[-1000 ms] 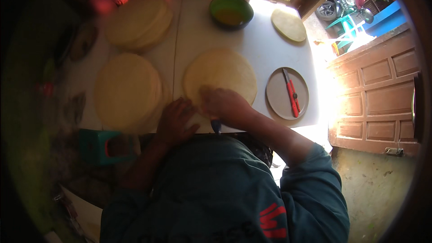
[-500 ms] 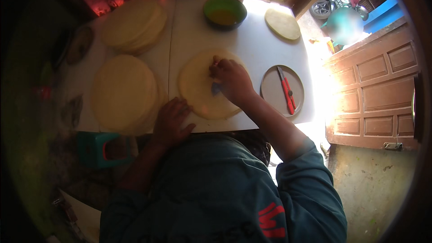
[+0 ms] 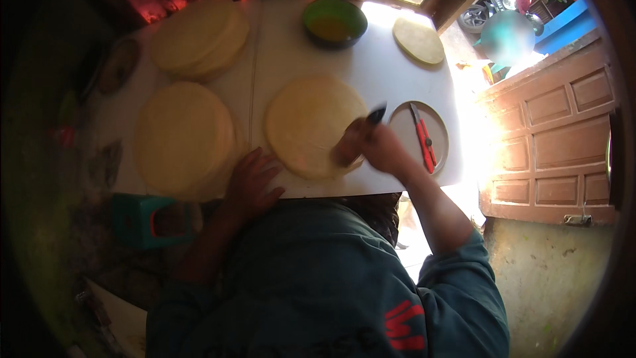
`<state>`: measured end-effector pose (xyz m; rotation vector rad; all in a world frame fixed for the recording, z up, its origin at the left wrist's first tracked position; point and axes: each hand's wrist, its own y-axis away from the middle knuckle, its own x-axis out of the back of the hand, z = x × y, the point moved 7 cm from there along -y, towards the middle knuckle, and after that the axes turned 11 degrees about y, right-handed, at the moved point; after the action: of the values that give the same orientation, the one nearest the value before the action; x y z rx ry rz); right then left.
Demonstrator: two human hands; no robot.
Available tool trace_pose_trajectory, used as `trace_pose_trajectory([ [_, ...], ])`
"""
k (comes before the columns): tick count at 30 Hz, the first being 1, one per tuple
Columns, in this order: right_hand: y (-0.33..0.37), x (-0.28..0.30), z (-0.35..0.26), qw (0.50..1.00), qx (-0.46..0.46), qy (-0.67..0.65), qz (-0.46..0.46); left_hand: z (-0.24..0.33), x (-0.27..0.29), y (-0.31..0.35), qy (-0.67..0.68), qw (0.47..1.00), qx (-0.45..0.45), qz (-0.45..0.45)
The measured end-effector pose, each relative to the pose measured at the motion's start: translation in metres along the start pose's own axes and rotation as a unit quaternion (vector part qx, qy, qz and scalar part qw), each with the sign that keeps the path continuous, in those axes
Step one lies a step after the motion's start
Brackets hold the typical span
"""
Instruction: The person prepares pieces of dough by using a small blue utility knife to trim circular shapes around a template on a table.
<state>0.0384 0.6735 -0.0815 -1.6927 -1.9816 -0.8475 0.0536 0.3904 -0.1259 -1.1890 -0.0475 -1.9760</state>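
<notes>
A round, pale-yellow flat sheet (image 3: pixel 308 116) lies on the white table in front of me. My right hand (image 3: pixel 377 146) is closed over its right edge, gripping a small dark-tipped tool (image 3: pixel 377 115). The tool's dark end sticks up past my knuckles; motion smears the hand, and its lower part cannot be made out. My left hand (image 3: pixel 253 180) rests flat at the table's front edge, fingers spread, close to the sheet's lower left side, holding nothing. To the right, a red-handled cutter knife (image 3: pixel 424 139) lies on a round grey plate (image 3: pixel 399 119).
Two stacks of similar sheets, a near stack (image 3: pixel 182 136) and a far stack (image 3: pixel 195 36), stand on the left. At the back are a green bowl (image 3: pixel 334 22) with yellowish contents and a smaller pale disc (image 3: pixel 419 40). A green stool (image 3: pixel 136 222) stands below the table's left front edge.
My right hand has swept from the sheet's upper middle toward its lower right edge, and the tool has turned in it. My left hand has barely shifted.
</notes>
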Motion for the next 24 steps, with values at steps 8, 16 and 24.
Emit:
trace_pose_trajectory([
  [8, -0.059, -0.005, -0.051, 0.902, 0.169, 0.336, 0.211, -0.011, 0.135, 0.028, -0.162, 0.985, 0.046, 0.046],
  [16, -0.024, -0.07, -0.086, 0.863, 0.371, 0.318, 0.126, -0.03, 0.167, 0.075, -0.124, 0.986, 0.111, 0.01],
  [24, -0.055, -0.116, -0.164, 0.911, 0.382, 0.155, 0.008, -0.035, 0.175, 0.068, -0.128, 0.99, 0.051, 0.011],
])
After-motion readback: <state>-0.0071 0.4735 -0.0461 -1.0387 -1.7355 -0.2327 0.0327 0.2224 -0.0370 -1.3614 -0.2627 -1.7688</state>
